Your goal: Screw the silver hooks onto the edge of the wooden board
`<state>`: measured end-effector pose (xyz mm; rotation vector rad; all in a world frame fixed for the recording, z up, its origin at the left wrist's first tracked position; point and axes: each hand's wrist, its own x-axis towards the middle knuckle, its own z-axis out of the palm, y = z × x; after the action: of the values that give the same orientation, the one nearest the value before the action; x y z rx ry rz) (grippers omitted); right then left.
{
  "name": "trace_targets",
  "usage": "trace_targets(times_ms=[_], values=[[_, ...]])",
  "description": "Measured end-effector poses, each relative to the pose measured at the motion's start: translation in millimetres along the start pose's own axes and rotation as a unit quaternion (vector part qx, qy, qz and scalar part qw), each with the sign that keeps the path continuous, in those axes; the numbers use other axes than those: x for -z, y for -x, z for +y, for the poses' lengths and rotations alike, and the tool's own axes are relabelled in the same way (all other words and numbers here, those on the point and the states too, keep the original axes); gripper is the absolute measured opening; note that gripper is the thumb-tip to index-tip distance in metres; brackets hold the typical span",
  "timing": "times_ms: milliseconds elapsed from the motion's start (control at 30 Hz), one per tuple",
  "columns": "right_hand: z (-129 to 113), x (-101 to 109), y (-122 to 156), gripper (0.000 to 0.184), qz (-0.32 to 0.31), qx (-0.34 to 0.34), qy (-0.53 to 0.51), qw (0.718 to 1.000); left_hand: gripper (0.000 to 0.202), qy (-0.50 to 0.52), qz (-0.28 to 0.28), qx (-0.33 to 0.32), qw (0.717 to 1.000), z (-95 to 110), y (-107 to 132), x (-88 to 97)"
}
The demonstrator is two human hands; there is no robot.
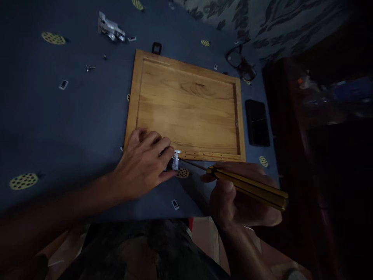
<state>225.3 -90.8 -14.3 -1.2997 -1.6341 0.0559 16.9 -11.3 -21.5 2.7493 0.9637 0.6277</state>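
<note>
A wooden cabinet door (186, 105) with a raised frame lies flat on the blue patterned cloth. At its near edge my left hand (148, 159) is closed around a small metal hinge (175, 160), which is partly hidden by the fingers. My right hand (241, 194) grips the yellow-and-black handle of a screwdriver (247, 186). The screwdriver's thin shaft points left, and its tip is close to the hinge; whether it touches a screw cannot be made out. Several small dark holes run along the door's near edge, right of the hinge.
Another metal hinge (111, 28) lies at the back left, with small screws (90, 68) nearer. A black clasp (156, 48) sits by the door's far edge. Eyeglasses (240, 64) and a black wallet-like case (257, 123) lie to the right, near the table's edge.
</note>
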Motion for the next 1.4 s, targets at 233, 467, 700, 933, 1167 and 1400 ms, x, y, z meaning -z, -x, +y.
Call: trace_targets(times_ms=[233, 467, 700, 933, 1167, 1400], values=[[-2.2, -6.9, -10.1, 0.016, 0.011, 0.052, -0.005, 0.999, 0.024, -0.005, 0.000, -0.002, 1.000, -0.1, -0.2, 1.3], [-6.1, -4.5, -16.6, 0.008, -0.030, 0.040, 0.033, 0.998, 0.023, -0.003, -0.015, 0.006, 1.000, 1.1, 1.9, 1.3], [-6.3, 0.3, -27.6, 0.014, -0.078, 0.023, -0.017, 0.996, 0.023, 0.001, 0.003, 0.002, 1.000, 0.9, 1.2, 0.5], [-5.5, -7.7, -24.4, 0.014, -0.020, 0.065, -0.006, 0.998, 0.023, 0.002, -0.001, 0.013, 1.000, 1.4, 0.9, -2.2], [-13.6, -7.8, -20.6, 0.027, -0.047, 0.016, 0.025, 0.998, 0.025, -0.002, 0.000, 0.017, 1.000, 2.2, 0.7, -2.2], [-8.6, -7.0, -20.4, 0.032, -0.030, 0.064, 0.023, 0.997, 0.024, -0.010, 0.002, 0.002, 1.000, 1.1, 1.3, -0.4]])
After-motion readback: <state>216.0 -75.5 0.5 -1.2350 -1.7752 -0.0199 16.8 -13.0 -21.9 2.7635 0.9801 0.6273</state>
